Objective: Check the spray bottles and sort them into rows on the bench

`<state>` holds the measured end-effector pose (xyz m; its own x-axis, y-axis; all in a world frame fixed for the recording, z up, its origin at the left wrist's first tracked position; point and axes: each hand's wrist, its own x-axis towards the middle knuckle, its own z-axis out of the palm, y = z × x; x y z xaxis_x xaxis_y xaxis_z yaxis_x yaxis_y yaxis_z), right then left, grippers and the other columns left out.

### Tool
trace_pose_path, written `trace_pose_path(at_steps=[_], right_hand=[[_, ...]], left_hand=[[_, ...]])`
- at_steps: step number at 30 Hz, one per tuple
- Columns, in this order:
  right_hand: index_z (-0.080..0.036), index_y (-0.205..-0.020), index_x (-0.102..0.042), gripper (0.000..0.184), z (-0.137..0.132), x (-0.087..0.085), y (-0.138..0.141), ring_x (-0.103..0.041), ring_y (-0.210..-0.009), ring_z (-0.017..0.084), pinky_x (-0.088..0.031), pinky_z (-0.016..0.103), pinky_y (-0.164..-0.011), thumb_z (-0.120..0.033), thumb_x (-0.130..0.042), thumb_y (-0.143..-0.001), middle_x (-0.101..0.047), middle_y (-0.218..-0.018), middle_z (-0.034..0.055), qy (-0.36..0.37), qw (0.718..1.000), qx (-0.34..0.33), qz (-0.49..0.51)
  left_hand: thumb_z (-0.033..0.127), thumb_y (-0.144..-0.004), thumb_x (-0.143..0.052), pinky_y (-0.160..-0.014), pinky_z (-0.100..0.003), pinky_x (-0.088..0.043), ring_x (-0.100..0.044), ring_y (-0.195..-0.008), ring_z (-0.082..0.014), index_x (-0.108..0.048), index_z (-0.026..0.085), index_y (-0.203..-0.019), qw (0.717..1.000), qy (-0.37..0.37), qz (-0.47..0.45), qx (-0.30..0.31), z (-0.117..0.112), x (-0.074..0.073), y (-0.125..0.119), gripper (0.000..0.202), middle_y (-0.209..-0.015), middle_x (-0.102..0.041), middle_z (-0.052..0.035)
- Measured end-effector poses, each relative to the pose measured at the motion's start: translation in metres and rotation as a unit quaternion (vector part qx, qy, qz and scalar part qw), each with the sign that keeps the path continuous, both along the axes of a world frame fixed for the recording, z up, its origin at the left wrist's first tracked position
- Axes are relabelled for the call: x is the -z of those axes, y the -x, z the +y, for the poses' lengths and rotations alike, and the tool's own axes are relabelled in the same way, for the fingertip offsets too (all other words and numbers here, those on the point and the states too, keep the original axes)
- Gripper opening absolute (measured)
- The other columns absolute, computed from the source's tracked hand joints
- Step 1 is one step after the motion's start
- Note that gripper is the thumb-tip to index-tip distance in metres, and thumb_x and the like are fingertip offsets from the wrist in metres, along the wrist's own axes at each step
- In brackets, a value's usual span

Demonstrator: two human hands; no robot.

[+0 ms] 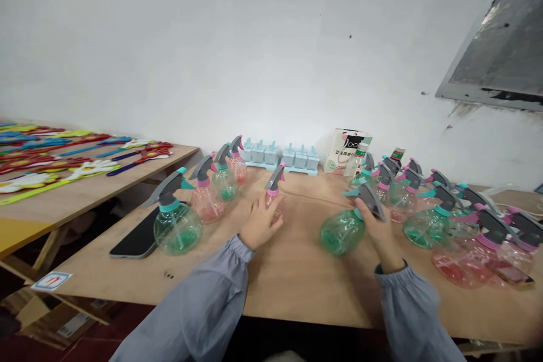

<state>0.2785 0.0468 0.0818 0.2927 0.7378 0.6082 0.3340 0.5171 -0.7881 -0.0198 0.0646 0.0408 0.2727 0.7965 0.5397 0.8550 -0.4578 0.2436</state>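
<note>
My left hand [259, 222] is wrapped round a pink spray bottle [275, 191] that stands upright on the wooden table [297, 277]; its grey trigger head sticks up above my fingers. My right hand [376, 225] grips the grey trigger head of a green spray bottle [341, 231], which is tipped on its side with its round body pointing left, low over the table. Both arms wear grey-blue sleeves.
A row of green and pink spray bottles [203, 192] stands at the left, with a black phone [136, 237] beside the nearest. Several more bottles [445, 215] crowd the right. Pale blue moulds [280, 157] and a white box [345, 150] sit against the wall. Coloured hand clappers [63, 158] cover the left table.
</note>
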Motion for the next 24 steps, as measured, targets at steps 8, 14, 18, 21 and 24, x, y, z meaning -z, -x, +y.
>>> trace_pose_path(at_steps=[8,14,18,21,24], right_hand=[[-0.019,-0.091,-0.074,0.044,-0.003,0.011,-0.116,-0.063,-0.074,0.021,-0.052,0.04,-0.076,-0.053,-0.078,-0.063,-0.069,-0.081,0.003,-0.052,0.965,0.25,0.062],[-0.019,-0.079,-0.07,0.034,0.014,0.011,-0.135,-0.06,-0.071,0.022,-0.049,0.038,-0.072,-0.047,-0.08,-0.064,-0.063,-0.072,0.0031,-0.054,0.957,0.283,0.029],[-0.019,-0.087,-0.068,0.039,0.027,0.01,-0.141,-0.062,-0.078,0.021,-0.048,0.036,-0.077,-0.039,-0.085,-0.058,-0.066,-0.085,0.0079,-0.044,0.953,0.298,0.04],[-0.019,-0.099,-0.064,0.053,0.037,0.01,-0.146,-0.066,-0.081,0.022,-0.05,0.037,-0.077,-0.042,-0.086,-0.056,-0.067,-0.097,0.0121,-0.049,0.959,0.273,0.065],[-0.02,-0.102,-0.059,0.062,0.046,0.014,-0.15,-0.068,-0.077,0.023,-0.052,0.037,-0.072,-0.05,-0.086,-0.055,-0.066,-0.098,0.0143,-0.061,0.963,0.257,0.053]], left_hand=[[0.025,-0.088,-0.055,-0.103,-0.051,-0.043,-0.05,-0.127,-0.0348,-0.05,0.025,-0.14,1.0,-0.004,-0.015,0.009,0.002,0.002,0.001,0.053,-0.141,-0.042,-0.0175],[0.026,-0.089,-0.053,-0.103,-0.051,-0.043,-0.048,-0.129,-0.0356,-0.049,0.024,-0.141,1.0,0.01,-0.007,0.01,0.001,0.0,0.0,0.052,-0.144,-0.036,-0.0191],[0.025,-0.089,-0.054,-0.103,-0.051,-0.043,-0.047,-0.13,-0.0359,-0.05,0.023,-0.141,1.0,0.006,-0.012,0.011,0.001,0.001,0.0,0.053,-0.143,-0.038,-0.0192],[0.026,-0.088,-0.055,-0.104,-0.052,-0.043,-0.047,-0.13,-0.0353,-0.05,0.024,-0.141,1.0,-0.007,-0.017,0.008,0.002,0.003,-0.001,0.053,-0.143,-0.04,-0.0179],[0.026,-0.088,-0.056,-0.105,-0.051,-0.043,-0.047,-0.13,-0.0339,-0.05,0.025,-0.141,1.0,-0.01,-0.014,0.01,0.003,0.005,0.0,0.053,-0.143,-0.041,-0.0165]])
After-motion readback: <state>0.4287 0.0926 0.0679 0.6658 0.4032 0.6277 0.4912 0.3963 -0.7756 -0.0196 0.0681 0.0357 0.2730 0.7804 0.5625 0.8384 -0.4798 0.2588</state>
